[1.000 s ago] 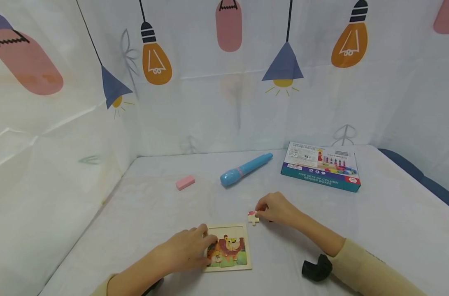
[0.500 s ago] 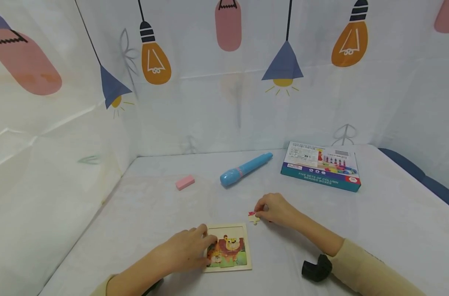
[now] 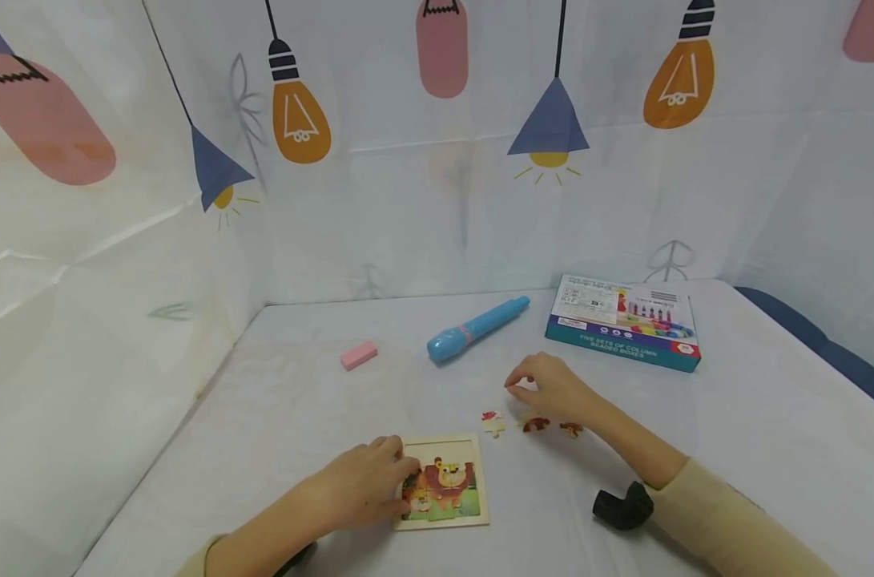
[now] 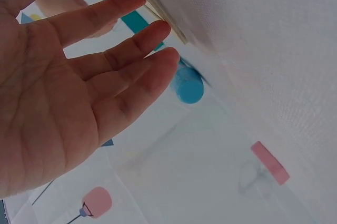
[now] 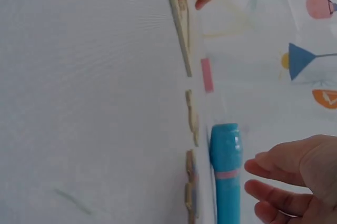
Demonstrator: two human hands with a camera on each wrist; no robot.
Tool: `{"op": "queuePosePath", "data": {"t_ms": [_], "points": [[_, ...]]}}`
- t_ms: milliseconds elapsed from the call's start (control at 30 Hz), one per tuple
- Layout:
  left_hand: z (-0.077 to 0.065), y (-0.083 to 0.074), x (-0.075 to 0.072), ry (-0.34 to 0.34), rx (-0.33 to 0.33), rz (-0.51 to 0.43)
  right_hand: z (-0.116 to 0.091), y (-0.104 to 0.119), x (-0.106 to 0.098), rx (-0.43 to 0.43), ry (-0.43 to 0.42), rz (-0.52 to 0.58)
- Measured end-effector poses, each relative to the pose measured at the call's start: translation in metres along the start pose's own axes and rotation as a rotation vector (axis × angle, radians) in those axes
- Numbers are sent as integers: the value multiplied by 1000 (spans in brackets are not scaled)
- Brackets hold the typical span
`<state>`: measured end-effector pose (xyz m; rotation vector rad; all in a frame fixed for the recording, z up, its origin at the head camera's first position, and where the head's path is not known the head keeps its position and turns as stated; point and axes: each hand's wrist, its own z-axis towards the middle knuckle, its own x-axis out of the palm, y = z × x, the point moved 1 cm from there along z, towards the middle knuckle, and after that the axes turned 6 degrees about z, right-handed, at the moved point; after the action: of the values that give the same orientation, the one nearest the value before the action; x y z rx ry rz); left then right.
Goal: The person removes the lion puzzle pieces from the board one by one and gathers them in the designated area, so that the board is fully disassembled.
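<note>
A square wooden puzzle tray (image 3: 447,450) lies on the table, with lion picture pieces (image 3: 451,485) fitted in its lower part and bare wood along the top. My left hand (image 3: 360,485) rests at its left edge, fingertips touching it; in the left wrist view the fingers (image 4: 134,89) are extended. Beyond the tray's right corner lies a loose jigsaw piece (image 3: 493,423), pale with pink. To its right are a brown piece (image 3: 536,425) and another brown one (image 3: 571,429). My right hand (image 3: 552,389) hovers above them, fingers loosely bent, holding nothing.
Behind the pieces lies a blue toy microphone-shaped stick (image 3: 477,328). A pink block (image 3: 359,355) sits to its left, and a flat beaded-boxes carton (image 3: 624,322) at the back right. A black curved object (image 3: 622,508) is by the right sleeve.
My right hand has let go of the pale-and-pink jigsaw piece and lifted away, uncovering the brown pieces. The left hand stays at the tray.
</note>
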<state>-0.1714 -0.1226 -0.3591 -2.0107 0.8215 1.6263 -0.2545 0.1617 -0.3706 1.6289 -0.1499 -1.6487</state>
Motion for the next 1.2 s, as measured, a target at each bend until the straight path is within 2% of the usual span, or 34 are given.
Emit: {"op": "queuePosePath", "data": {"t_ms": [333,433,500,600,733,800,933,1200], "points": [[-1,0,1,-33,26,33,-4,7,-10,-12,-9,-32],[1,-1,2,-18,44,7,-4,12,-10,-30,-13,-42],[1,-2,2,11,77,-7,-4,17,-9,-42,-8,-42],[0,-3,1,32,184,-9,-7,25,-7,-59,12,-31],[1,-3,1,-52,325,9,-12,36,-3,-107,43,-22],[3,-3,0,-98,355,9,-14,42,-1,-151,55,-24],[8,-1,1,-129,353,-2,-18,50,4,-202,80,-14],[11,2,4,-142,309,-21,-20,54,12,-192,155,15]]}}
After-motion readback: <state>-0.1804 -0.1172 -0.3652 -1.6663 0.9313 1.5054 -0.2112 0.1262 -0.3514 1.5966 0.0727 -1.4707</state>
